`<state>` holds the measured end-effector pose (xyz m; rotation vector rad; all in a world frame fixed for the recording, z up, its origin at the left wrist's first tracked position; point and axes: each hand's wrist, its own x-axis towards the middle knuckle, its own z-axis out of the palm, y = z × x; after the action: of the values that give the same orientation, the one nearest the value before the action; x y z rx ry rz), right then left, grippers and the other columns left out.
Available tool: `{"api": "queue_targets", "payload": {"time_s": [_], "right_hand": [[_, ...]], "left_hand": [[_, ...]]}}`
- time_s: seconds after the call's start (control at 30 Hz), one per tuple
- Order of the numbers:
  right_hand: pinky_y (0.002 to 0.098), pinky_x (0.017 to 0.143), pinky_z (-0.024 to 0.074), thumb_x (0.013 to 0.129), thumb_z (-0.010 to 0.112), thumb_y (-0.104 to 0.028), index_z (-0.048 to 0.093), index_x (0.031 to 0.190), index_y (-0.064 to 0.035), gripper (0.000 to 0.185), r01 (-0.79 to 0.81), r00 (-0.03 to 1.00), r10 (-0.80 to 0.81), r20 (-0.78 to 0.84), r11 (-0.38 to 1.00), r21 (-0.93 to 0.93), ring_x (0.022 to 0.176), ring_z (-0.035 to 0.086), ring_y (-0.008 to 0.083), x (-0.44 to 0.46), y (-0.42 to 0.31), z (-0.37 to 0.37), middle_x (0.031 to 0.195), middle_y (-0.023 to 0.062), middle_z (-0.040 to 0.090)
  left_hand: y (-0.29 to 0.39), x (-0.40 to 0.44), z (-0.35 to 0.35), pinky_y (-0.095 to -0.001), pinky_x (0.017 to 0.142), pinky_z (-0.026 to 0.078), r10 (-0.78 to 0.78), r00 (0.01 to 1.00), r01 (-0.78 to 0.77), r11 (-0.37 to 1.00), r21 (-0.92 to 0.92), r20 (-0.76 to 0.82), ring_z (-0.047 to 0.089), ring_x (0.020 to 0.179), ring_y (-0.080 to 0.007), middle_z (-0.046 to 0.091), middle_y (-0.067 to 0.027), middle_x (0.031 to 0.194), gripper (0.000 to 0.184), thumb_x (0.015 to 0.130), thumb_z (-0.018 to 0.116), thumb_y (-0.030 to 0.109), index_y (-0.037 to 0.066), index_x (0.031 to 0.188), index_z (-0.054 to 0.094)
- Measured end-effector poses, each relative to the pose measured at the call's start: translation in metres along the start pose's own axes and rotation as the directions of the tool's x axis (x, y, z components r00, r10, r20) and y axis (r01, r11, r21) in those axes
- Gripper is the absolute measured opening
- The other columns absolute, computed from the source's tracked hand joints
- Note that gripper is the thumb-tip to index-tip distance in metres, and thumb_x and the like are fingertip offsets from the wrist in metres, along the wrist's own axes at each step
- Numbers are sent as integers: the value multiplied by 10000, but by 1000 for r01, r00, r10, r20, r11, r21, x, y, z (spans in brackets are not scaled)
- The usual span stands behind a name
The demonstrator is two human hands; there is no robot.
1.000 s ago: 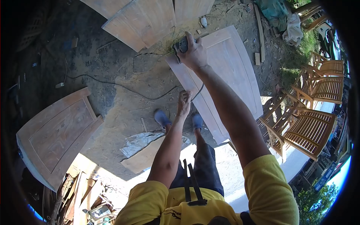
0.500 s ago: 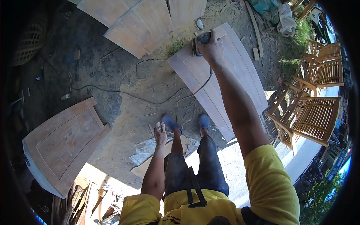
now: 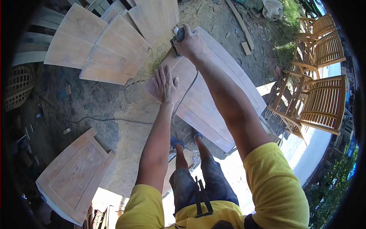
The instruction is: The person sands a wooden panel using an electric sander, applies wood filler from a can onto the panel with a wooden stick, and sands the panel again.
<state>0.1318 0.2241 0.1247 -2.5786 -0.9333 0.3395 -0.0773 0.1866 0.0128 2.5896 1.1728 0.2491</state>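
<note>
A long wooden panel (image 3: 221, 97) with a curved edge and a framed inset lies in front of me. My right hand (image 3: 191, 45) is wrapped round a dark power sander (image 3: 178, 41) at the panel's far end. From the sander a grey cord (image 3: 185, 91) runs back over the panel and down to the ground. My left hand (image 3: 166, 84) lies on the panel's left corner, with fingers stretched out and nothing held. The sander's underside is hidden.
Several pale wooden panels (image 3: 118, 47) lean together at the far left. Another framed panel (image 3: 76, 171) stands at the near left. Slatted wooden chairs (image 3: 320, 101) line the right side. Scrap wood (image 3: 240, 23) lies on the dusty ground beyond, and a woven basket (image 3: 19, 87) is at the left edge.
My left hand has moved forward from beside my leg onto the panel's corner. My right hand still grips the sander at the panel's far end. The whole view has shifted.
</note>
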Motion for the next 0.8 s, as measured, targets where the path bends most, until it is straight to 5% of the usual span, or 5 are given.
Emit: {"api": "queue_targets", "payload": {"time_s": [0.13,0.23,0.4,0.8], "right_hand": [[505,902,615,823,776,-450,491,1533,-227,797,-96,995,96,-13,994,-56,1104,727,455,67,45,-31,1294,278,635],[519,959,596,799,795,-501,480,1561,-298,849,65,998,-66,-1,990,-121,1104,724,453,83,106,-45,1288,264,653],[544,861,633,826,791,-381,458,1581,-325,827,131,989,-124,78,988,-84,1036,736,468,17,166,-76,1211,232,629],[543,725,619,824,782,-177,430,1497,-140,761,-97,994,104,-20,971,219,838,735,491,90,34,-27,1182,337,536]], "left_hand": [[38,48,23,-653,1300,149,-35,999,37,998,49,-35,182,1645,-414,252,-167,1769,763,1067,533,506,163,1708,301],[43,59,27,-642,1310,105,-68,997,70,993,92,-26,177,1652,-387,238,-149,1781,785,1057,527,532,182,1717,288],[43,60,29,-634,1313,61,-88,996,87,992,88,5,178,1654,-368,221,-129,1794,800,1040,543,532,207,1724,285],[50,65,19,-648,1292,163,-67,996,60,994,92,67,243,1624,-413,277,-176,1758,799,1003,593,423,169,1706,310]]}}
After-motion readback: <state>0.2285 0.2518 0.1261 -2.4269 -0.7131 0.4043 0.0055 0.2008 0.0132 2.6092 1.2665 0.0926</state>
